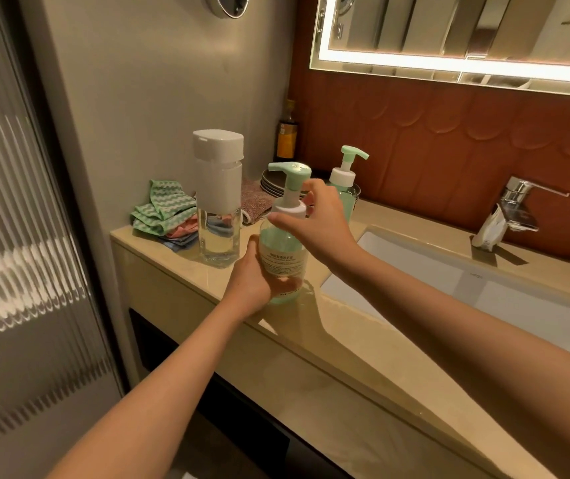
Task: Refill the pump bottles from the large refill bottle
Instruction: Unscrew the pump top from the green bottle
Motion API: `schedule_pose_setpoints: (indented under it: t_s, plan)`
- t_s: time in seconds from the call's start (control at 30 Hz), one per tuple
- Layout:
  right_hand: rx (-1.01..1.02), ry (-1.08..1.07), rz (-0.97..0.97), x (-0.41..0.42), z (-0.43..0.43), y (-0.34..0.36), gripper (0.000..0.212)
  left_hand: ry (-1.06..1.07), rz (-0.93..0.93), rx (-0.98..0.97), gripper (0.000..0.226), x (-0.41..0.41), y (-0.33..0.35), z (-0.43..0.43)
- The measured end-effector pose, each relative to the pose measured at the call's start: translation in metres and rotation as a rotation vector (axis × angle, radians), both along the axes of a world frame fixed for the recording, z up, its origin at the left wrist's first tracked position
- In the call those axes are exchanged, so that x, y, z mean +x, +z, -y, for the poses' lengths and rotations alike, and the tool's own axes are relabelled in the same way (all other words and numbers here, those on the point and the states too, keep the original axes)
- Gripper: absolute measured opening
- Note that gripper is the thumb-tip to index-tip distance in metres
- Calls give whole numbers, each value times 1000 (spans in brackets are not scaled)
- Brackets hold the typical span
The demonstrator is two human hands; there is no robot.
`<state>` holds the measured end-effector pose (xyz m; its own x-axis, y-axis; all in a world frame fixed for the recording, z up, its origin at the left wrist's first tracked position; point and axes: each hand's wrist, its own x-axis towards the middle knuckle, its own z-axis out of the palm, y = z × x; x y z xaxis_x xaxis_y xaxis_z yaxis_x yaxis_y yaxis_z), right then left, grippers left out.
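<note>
Here, left hand (262,280) grips the pump bottle (281,259) upright on the bench (314,344), right hand (319,224) pinches its collar (289,209), apparently unscrewing; the pump (291,171) must lift clear before the adjacent refill bottle (219,202) pours.

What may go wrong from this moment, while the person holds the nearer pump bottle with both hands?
1. The nearer pump bottle is close to the front edge of the counter. If the left hand slips while the right hand works at its white collar, it may tip over.
2. It holds green liquid, so lifting the pump out may drip on the counter.
3. The refill bottle stands just beside it and might get knocked.
</note>
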<state>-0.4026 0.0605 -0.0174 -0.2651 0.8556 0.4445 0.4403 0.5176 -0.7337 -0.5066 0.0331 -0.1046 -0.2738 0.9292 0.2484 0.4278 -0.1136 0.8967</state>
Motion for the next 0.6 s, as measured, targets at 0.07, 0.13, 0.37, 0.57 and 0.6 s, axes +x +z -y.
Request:
schedule_pose_setpoints:
  t_s: [0.07, 0.13, 0.37, 0.57, 0.6]
  plan:
    - [-5, -12, -42, 0, 1, 0, 55, 8, 0, 2, 80, 0, -2, -1]
    - [-41, 17, -67, 2, 3, 0, 53, -2, -36, 14, 77, 1, -4, -2]
    - [-109, 115, -90, 3, 4, 3, 61, -44, 25, 58, 74, 0, -7, -2]
    - [-14, -22, -10, -5, 1, 1, 61, -26, 31, 50, 83, 0, -8, -3]
    - [-38, 5, -25, -4, 3, 2, 60, -28, 19, 59, 84, 0, -9, -2]
